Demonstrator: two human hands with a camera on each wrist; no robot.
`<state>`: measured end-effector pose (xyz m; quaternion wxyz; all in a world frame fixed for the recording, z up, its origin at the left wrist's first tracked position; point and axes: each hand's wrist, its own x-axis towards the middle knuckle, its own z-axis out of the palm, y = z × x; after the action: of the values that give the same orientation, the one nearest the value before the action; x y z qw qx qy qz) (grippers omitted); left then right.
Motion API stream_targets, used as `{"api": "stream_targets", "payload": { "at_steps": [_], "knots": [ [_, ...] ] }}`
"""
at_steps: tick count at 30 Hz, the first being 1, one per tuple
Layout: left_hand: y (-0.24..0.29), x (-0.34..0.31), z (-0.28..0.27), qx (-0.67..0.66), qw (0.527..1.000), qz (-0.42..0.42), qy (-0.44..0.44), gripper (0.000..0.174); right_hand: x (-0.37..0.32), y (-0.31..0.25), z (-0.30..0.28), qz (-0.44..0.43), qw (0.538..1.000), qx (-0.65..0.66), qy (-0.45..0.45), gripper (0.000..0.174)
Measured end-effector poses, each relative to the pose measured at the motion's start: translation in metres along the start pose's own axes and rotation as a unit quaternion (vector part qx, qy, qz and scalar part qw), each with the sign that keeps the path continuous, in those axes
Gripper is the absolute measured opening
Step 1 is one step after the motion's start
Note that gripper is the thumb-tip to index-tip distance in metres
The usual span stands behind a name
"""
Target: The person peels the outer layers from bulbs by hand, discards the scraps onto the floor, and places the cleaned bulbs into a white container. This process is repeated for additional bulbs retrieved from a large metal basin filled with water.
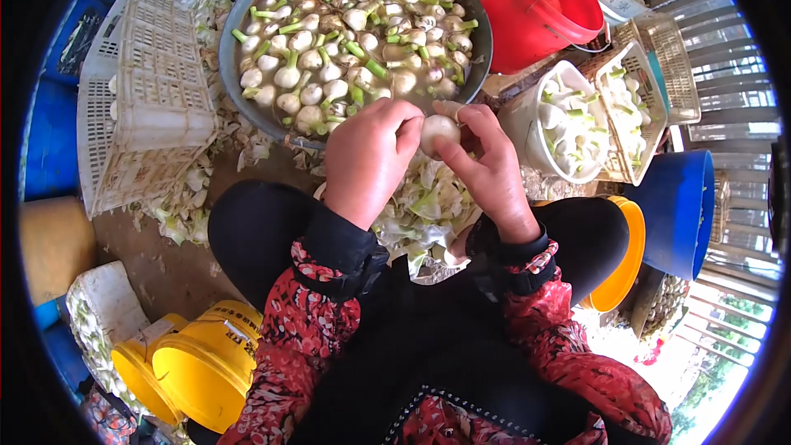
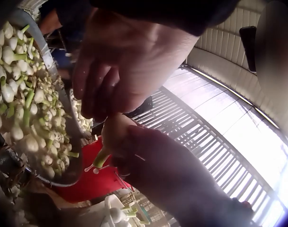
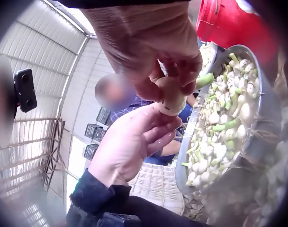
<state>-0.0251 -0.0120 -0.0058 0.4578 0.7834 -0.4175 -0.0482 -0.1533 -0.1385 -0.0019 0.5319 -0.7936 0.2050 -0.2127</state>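
My right hand (image 1: 493, 166) grips a pale, round garlic bulb (image 1: 440, 135) between thumb and fingers, in front of the near rim of a wide basin. At the bulb's other side, my left hand (image 1: 371, 156) has its thumb and forefinger drawn together, pinching at its edge. In the right wrist view the bulb's short green stem (image 3: 204, 80) points toward the basin. The wide grey basin (image 1: 227, 66) holds water and many garlic bulbs with cut green stems. Below my hands, between the knees, lies a heap of peeled skins (image 1: 420, 206).
A white bucket (image 1: 515, 128) of cleaned bulbs and a red bucket (image 1: 535, 16) stand to the right. Farther right are a blue barrel (image 1: 671, 214) and a yellow bucket (image 1: 614, 280). A white plastic crate (image 1: 165, 91) stands left. Another person (image 3: 130, 106) sits across the basin.
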Motion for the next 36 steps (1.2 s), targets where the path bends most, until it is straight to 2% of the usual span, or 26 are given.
{"api": "stream_targets", "payload": {
  "at_steps": [4, 6, 7, 9, 16, 20, 21, 22, 24, 26, 27, 29, 30, 31, 32, 34, 36],
  "knots": [
    [0.006, 0.0, 0.0, -0.091, 0.995, -0.007, 0.028, 0.006, 0.002, -0.009, -0.004, 0.01, 1.0, -0.022, 0.018, 0.04],
    [0.005, 0.0, -0.004, -0.066, 0.998, -0.008, -0.004, 0.011, 0.003, -0.012, -0.004, -0.049, 0.991, -0.121, 0.005, 0.04],
    [0.006, 0.0, -0.006, -0.043, 0.999, 0.0, -0.013, 0.011, 0.003, -0.013, -0.004, -0.049, 0.991, -0.121, 0.004, 0.04],
    [0.006, 0.0, -0.006, -0.019, 1.0, 0.007, -0.023, 0.011, 0.002, -0.015, -0.004, 0.007, 0.993, -0.116, -0.01, 0.039],
    [0.008, 0.0, -0.007, 0.007, 0.999, 0.013, -0.039, 0.008, 0.0, -0.01, -0.003, -0.018, 0.992, -0.126, -0.01, 0.038],
    [0.005, -0.002, -0.003, -0.01, 0.998, 0.032, -0.047, 0.006, -0.003, -0.007, -0.009, 0.047, 0.996, -0.07, -0.031, 0.039],
    [0.007, -0.001, -0.002, -0.012, 0.998, 0.035, -0.048, 0.006, -0.003, -0.007, -0.007, 0.015, 0.995, -0.096, -0.026, 0.039],
    [0.008, -0.002, -0.001, -0.001, 0.999, 0.023, -0.045, 0.005, -0.004, -0.007, -0.007, -0.016, 0.992, -0.12, -0.022, 0.04],
    [0.011, -0.002, -0.002, 0.012, 0.999, 0.009, -0.044, 0.005, -0.004, -0.01, -0.008, -0.004, 0.993, -0.113, -0.03, 0.04],
    [0.012, -0.001, -0.005, 0.002, 0.998, -0.036, -0.054, 0.004, -0.003, -0.008, -0.01, -0.055, 0.987, -0.143, -0.054, 0.04],
    [0.009, -0.001, -0.004, 0.005, 0.998, -0.039, -0.055, 0.004, -0.003, -0.005, -0.01, -0.054, 0.987, -0.139, -0.056, 0.04],
    [-0.003, 0.0, 0.0, -0.181, 0.971, -0.131, -0.081, 0.006, -0.001, 0.007, -0.012, -0.109, 0.988, -0.099, -0.039, 0.04],
    [-0.008, -0.001, 0.002, -0.177, 0.972, -0.132, -0.078, 0.006, 0.002, 0.01, -0.008, -0.083, 0.996, -0.033, -0.026, 0.041],
    [-0.011, 0.0, 0.005, -0.275, 0.944, -0.164, -0.083, 0.009, -0.001, 0.009, -0.005, 0.023, 0.991, 0.131, -0.003, 0.042],
    [-0.013, -0.001, 0.007, -0.37, 0.904, -0.193, -0.089, 0.012, -0.005, 0.007, -0.002, 0.13, 0.948, 0.289, 0.019, 0.042],
    [-0.01, -0.002, 0.01, -0.361, 0.904, -0.199, -0.112, 0.015, -0.002, 0.013, -0.001, 0.149, 0.949, 0.278, 0.01, 0.044],
    [-0.006, -0.001, 0.011, -0.418, 0.882, -0.197, -0.091, 0.014, -0.001, 0.014, -0.004, 0.166, 0.95, 0.264, 0.002, 0.046]
  ]
}}
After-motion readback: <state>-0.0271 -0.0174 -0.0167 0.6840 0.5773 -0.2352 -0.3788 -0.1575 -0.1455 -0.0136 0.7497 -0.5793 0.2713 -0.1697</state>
